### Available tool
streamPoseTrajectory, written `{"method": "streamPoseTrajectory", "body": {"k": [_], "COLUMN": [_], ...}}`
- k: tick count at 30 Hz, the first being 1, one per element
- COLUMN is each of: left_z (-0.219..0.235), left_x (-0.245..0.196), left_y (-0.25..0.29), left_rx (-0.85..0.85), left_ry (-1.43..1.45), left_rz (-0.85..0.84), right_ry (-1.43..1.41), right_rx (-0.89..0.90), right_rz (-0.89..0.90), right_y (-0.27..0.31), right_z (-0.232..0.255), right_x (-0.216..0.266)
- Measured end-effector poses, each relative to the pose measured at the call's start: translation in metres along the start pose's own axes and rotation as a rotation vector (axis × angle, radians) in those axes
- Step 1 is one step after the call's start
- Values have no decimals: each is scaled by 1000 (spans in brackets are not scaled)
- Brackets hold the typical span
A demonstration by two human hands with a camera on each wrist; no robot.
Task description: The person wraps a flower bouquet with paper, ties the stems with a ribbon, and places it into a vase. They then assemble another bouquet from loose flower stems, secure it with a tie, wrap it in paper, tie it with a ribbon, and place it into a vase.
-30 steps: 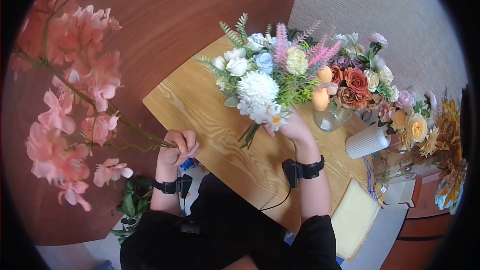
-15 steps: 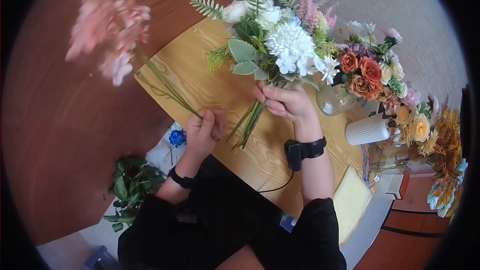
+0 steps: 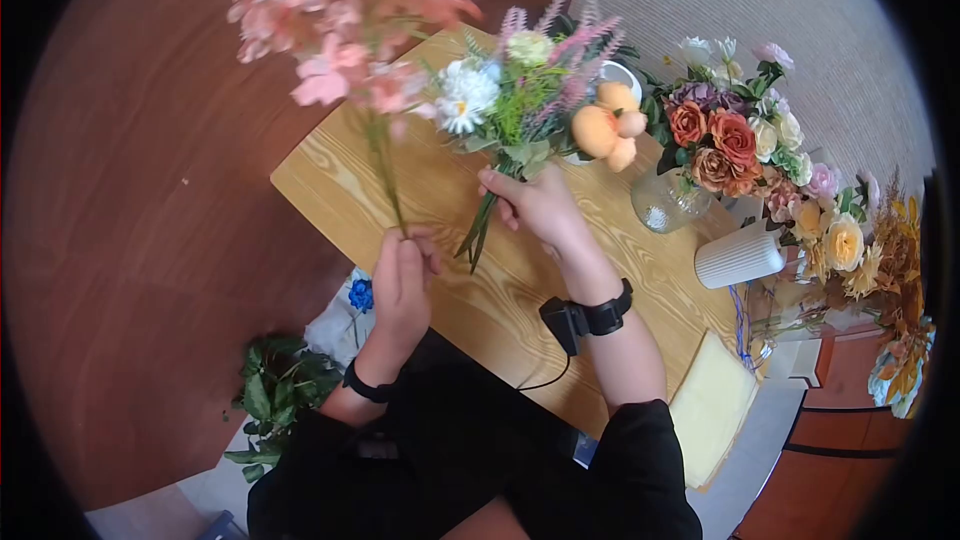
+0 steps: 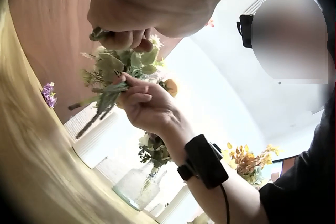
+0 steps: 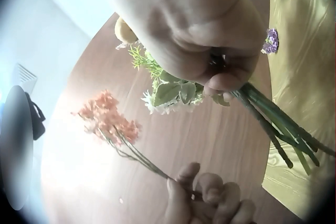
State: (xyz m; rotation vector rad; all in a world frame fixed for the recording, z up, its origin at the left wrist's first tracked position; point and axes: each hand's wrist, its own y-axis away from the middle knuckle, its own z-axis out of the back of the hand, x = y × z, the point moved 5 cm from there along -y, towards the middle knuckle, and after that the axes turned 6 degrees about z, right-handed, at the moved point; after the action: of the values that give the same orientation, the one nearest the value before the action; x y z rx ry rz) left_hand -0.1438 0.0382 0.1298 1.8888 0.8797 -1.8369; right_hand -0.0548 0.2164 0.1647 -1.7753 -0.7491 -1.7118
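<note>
My left hand (image 3: 403, 280) pinches the green stems of a branch of pink blossoms (image 3: 335, 70), which rises upright over the table's far left part. In the right wrist view the same branch (image 5: 113, 121) leans away from the curled left fingers. A mixed bouquet (image 3: 525, 90) of white flowers, pink spikes, green sprigs and peach balls stands in the grip of my right hand (image 3: 540, 208). Below that hand its bunched stems (image 5: 273, 121) stick out loose over the tabletop. The pink blossoms are beside the bouquet, a little to its left.
A glass vase (image 3: 665, 205) of rust and cream flowers and a white ribbed vase (image 3: 740, 258) lean at the right of the wooden table (image 3: 330, 175). Yellowish sheets (image 3: 708, 405) lie at its near right. Leafy greenery (image 3: 275, 390) and a blue flower (image 3: 361, 294) lie low at left.
My left hand has brought the pink branch from the far left toward the bouquet and swung it upright. The bouquet has turned in my right hand and shifted left.
</note>
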Motion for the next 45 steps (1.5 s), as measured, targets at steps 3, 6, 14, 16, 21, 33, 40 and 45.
{"method": "streamPoseTrajectory", "body": {"k": [3, 6, 14, 16, 21, 33, 40, 45], "left_z": [-19, -39, -49, -49, -58, -61, -57, -55], "left_x": [7, 1, 17, 10, 10, 3, 6, 3], "left_y": [-3, -5, -13, -17, -24, -17, -18, -18], "left_rx": [51, 38, -21, -55, 61, 94, 64, 57], "left_ry": [-102, -127, -324, -430, -162, -272, -303, -266], "left_rz": [20, -6, -61, -207, -303, -105, -128, -52], "right_ry": [46, -8, -9, -26, -113, -333, -551, -549], "right_rx": [-25, -46, -19, -8, 45, 153, 300, 327], "right_rz": [-18, -28, -22, -44, -76, -139, -179, -154], "right_y": [0, 2, 5, 7, 15, 22, 21, 22], "right_z": [-7, -11, -7, -4, -4, -5, -3, -5], "right_x": [-11, -17, -31, -30, -25, -22, -28, -27]}}
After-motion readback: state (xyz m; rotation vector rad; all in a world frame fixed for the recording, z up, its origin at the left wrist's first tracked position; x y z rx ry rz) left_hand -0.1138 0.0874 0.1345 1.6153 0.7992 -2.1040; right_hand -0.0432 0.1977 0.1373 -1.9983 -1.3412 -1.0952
